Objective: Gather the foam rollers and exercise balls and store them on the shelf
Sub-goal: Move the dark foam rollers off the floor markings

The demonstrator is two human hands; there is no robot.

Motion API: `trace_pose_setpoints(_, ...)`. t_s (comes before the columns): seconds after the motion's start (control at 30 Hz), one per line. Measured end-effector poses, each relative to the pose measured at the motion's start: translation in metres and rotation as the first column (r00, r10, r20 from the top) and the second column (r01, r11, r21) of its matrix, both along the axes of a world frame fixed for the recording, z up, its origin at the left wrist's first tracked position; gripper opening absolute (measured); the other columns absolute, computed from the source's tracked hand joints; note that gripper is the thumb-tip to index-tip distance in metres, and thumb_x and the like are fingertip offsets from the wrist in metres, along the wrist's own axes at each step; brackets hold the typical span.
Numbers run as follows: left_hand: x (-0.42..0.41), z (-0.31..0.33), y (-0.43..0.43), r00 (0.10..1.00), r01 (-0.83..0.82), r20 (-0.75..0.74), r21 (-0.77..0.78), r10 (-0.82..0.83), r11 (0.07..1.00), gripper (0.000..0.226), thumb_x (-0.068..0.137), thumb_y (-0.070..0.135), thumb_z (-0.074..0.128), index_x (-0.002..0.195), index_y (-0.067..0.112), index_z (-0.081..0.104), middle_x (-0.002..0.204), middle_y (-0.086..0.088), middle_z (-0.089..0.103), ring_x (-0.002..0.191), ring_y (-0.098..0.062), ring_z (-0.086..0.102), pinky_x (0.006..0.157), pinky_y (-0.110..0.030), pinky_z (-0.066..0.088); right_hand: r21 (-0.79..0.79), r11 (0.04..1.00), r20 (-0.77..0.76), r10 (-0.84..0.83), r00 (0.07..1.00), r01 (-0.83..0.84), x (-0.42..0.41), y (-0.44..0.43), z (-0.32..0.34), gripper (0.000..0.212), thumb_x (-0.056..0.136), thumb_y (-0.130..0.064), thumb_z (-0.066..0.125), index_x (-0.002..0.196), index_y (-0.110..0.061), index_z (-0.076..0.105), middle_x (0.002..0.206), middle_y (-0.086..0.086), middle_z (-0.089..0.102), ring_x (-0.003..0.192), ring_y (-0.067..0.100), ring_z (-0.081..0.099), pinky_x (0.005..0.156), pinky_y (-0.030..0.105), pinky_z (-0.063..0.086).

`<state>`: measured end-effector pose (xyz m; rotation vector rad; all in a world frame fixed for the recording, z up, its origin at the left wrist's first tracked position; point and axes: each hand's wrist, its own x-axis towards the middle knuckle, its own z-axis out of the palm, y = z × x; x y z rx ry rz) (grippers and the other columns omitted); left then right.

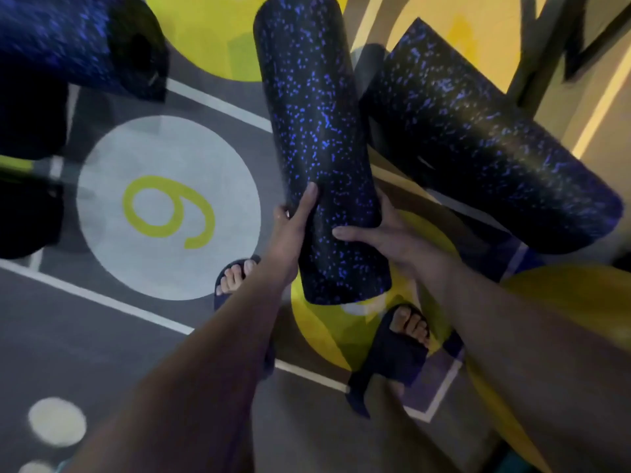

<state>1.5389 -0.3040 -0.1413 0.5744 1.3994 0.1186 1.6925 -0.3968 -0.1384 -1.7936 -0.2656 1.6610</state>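
**Two-handed grip on one speckled roller**

Both hands make the grip: the left hand [293, 220] lies along the near left side of the held roller [321, 138], thumb forward; the right hand [389, 233] wraps the opposite side, thumb across the front. The grip is closed on foam, low on the cylinder, probably so that the long black, blue-flecked body stays balanced while carried. It hangs clear of the floor [68, 336], tilted away from the person, above sandalled feet [235, 278].

At the lower right edge swells a yellow ball [587, 302], apparently not yet gathered. Left of the feet the floor bears a pale circle [218, 158] with a green numeral, a 6 or a 9 depending on the reading; no brand shows on any roller.

Farther right a second roller [478, 141] slants just beside the held one; a third roller [68, 39] sits at the far left corner. Dark bars [546, 46] beyond may be the shelf; too blurred to tell.
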Motion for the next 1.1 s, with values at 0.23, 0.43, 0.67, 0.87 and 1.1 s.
trace_pose_setpoints(0.23, -0.038, 0.183, 0.008, 0.993, -0.059, -0.11, -0.049, 0.053, 0.997, 0.1, 0.065, 0.072, 0.083, 0.133, 0.008, 0.047, 0.127, -0.009, 0.067, 0.105, -0.021, 0.072, 0.077, -0.029, 0.062, -0.041, 0.998, -0.106, 0.049, 0.993, -0.053, -0.03, 0.003, 0.191, 0.099, 0.058, -0.032, 0.098, 0.142, -0.032, 0.045, 0.128, -0.012, 0.068, 0.111, 0.006, 0.068, 0.097, 0.038, 0.056)
trace_pose_setpoints(0.43, -0.082, 0.377, 0.027, 0.971, -0.239, 0.012, 0.067, 0.239, 0.969, 0.1, 0.063, 0.062, 0.088, 0.135, 0.017, 0.036, 0.127, -0.004, 0.064, 0.108, -0.019, 0.071, 0.096, -0.043, 0.059, 0.074, 0.96, -0.088, 0.276, 0.957, -0.27, -0.056, 0.053, 0.384, 0.11, 0.055, -0.038, 0.096, 0.148, -0.036, 0.038, 0.138, -0.009, 0.062, 0.121, 0.011, 0.064, 0.099, 0.037, 0.055)
trace_pose_setpoints(0.67, -0.216, 0.474, -0.025, 0.725, -0.688, 0.207, 0.189, 0.656, 0.701, 0.084, 0.062, 0.052, 0.092, 0.133, 0.028, 0.055, 0.126, -0.007, 0.073, 0.116, -0.031, 0.07, 0.103, -0.053, 0.054, 0.237, 0.716, -0.049, 0.683, 0.728, -0.656, -0.177, 0.089, 0.491, 0.097, 0.068, -0.019, 0.093, 0.147, -0.032, 0.037, 0.132, -0.007, 0.066, 0.118, 0.012, 0.066, 0.098, 0.034, 0.055)
trace_pose_setpoints(0.87, -0.377, 0.459, -0.145, 0.372, -0.924, 0.157, 0.158, 0.915, 0.349, 0.084, 0.073, 0.056, 0.082, 0.143, 0.018, 0.054, 0.131, -0.015, 0.07, 0.121, -0.037, 0.067, 0.104, -0.058, 0.052, 0.236, 0.413, -0.019, 0.907, 0.421, -0.879, -0.365, 0.044, 0.482, 0.073, 0.075, -0.025, 0.09, 0.134, -0.027, 0.047, 0.126, -0.006, 0.067, 0.106, 0.003, 0.07, 0.086, 0.023, 0.057)
trace_pose_setpoints(1.1, -0.599, 0.399, -0.281, -0.087, -0.991, 0.102, 0.096, 0.991, -0.097, 0.077, 0.083, 0.064, 0.071, 0.143, 0.016, 0.058, 0.134, -0.014, 0.069, 0.123, -0.035, 0.066, 0.108, -0.053, 0.05, 0.227, 0.031, 0.071, 0.996, 0.048, -0.973, -0.627, -0.041, 0.434, 0.056, 0.076, -0.055, 0.083, 0.123, -0.039, 0.057, 0.121, -0.016, 0.07, 0.112, 0.001, 0.067, 0.104, 0.037, 0.052)
